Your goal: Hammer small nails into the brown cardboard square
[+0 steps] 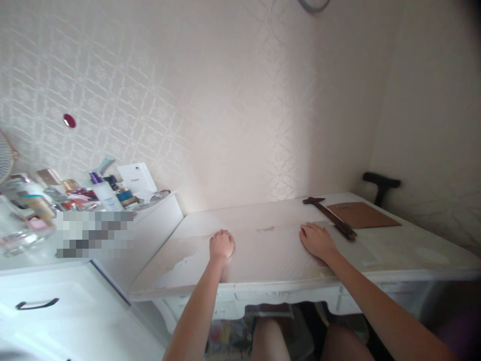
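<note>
My left hand [221,244] rests on the white table [270,260] near its middle, fingers curled into a loose fist with nothing seen in it. Flat on the table top lies my right hand [317,240], palm down with fingers stretched out. Just to its right lies a dark wooden stick-like tool [332,218], running from the back of the table toward the hand. A brown board [363,214] lies beyond that tool.
A white cabinet [75,291] with a dark drawer handle [36,304] stands at the left, crowded with several cosmetic bottles [103,193]. Patterned wall behind. A black handle-like object [381,183] rises at the table's far right corner. My knees show under the table.
</note>
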`<state>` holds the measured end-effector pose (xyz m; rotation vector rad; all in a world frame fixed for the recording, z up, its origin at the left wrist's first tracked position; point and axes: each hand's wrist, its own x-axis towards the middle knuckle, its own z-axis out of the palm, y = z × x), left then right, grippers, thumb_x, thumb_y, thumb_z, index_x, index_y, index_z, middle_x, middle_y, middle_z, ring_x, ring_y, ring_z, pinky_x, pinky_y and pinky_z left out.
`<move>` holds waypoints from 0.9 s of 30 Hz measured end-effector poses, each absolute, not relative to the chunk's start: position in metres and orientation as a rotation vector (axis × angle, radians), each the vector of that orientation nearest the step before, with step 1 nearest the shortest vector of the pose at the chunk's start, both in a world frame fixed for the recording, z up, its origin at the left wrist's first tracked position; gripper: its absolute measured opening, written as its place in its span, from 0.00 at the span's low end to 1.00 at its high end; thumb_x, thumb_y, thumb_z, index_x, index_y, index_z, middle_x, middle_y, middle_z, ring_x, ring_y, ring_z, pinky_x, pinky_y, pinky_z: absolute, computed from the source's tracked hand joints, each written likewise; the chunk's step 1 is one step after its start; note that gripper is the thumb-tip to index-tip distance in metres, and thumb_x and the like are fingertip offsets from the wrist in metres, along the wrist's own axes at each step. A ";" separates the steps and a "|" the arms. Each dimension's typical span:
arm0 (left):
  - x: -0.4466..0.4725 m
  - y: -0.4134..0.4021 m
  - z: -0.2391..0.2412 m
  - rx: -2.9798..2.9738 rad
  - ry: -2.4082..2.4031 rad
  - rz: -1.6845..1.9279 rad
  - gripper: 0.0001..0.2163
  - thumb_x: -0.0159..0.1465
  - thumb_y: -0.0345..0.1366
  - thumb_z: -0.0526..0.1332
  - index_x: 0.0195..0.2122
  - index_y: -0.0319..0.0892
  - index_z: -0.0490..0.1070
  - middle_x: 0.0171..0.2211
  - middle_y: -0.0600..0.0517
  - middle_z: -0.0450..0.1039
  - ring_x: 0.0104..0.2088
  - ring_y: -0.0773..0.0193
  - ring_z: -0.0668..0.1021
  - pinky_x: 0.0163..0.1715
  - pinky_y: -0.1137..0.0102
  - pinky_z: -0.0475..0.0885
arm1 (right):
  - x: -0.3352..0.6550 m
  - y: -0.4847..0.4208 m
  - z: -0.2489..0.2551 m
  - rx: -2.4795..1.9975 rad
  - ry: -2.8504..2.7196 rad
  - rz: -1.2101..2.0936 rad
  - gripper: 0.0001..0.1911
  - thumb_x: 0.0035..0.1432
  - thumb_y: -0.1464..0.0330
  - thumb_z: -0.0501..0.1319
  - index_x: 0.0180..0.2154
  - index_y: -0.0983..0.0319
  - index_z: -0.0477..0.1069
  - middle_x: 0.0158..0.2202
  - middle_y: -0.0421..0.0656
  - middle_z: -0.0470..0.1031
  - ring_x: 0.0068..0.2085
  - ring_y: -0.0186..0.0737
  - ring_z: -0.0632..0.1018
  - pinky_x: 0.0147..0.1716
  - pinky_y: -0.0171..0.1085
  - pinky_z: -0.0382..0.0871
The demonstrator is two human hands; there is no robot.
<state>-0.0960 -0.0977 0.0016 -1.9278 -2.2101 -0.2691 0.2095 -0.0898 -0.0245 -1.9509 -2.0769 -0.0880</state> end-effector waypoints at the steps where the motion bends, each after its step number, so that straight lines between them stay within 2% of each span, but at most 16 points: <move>1: -0.095 -0.097 0.001 -1.925 -2.223 -0.262 0.17 0.64 0.34 0.45 0.45 0.38 0.72 0.46 0.42 0.73 0.49 0.55 0.73 0.49 0.62 0.66 | 0.209 -0.090 -0.024 -1.951 -2.078 -0.089 0.21 0.62 0.67 0.44 0.49 0.66 0.69 0.55 0.54 0.67 0.55 0.48 0.67 0.54 0.50 0.54; 8: -0.093 -0.098 -0.001 -1.905 -2.317 -0.249 0.20 0.66 0.36 0.44 0.55 0.39 0.64 0.57 0.41 0.63 0.58 0.55 0.65 0.55 0.55 0.59 | 0.209 -0.088 -0.026 -1.950 -2.084 -0.092 0.22 0.63 0.66 0.43 0.49 0.66 0.69 0.56 0.54 0.67 0.56 0.50 0.66 0.55 0.53 0.53; 12: -0.096 -0.100 -0.002 -1.956 -2.361 -0.234 0.23 0.66 0.42 0.44 0.60 0.41 0.57 0.61 0.42 0.57 0.61 0.55 0.61 0.58 0.56 0.54 | 0.208 -0.087 -0.028 -1.954 -2.084 -0.100 0.23 0.63 0.66 0.43 0.54 0.66 0.66 0.60 0.54 0.61 0.60 0.51 0.61 0.56 0.55 0.51; 17: -0.100 -0.101 -0.004 -1.992 -2.355 -0.227 0.24 0.66 0.47 0.45 0.60 0.42 0.58 0.62 0.42 0.55 0.62 0.54 0.58 0.58 0.55 0.52 | 0.208 -0.085 -0.031 -1.969 -2.102 -0.087 0.24 0.63 0.65 0.43 0.57 0.64 0.63 0.61 0.52 0.60 0.61 0.50 0.58 0.57 0.56 0.49; 27: -0.102 -0.099 -0.009 -1.996 -2.316 -0.247 0.24 0.66 0.46 0.44 0.59 0.40 0.60 0.62 0.40 0.55 0.62 0.52 0.59 0.58 0.56 0.53 | 0.208 -0.086 -0.028 -1.955 -2.097 -0.073 0.24 0.63 0.65 0.42 0.56 0.64 0.64 0.60 0.52 0.61 0.60 0.49 0.61 0.56 0.54 0.51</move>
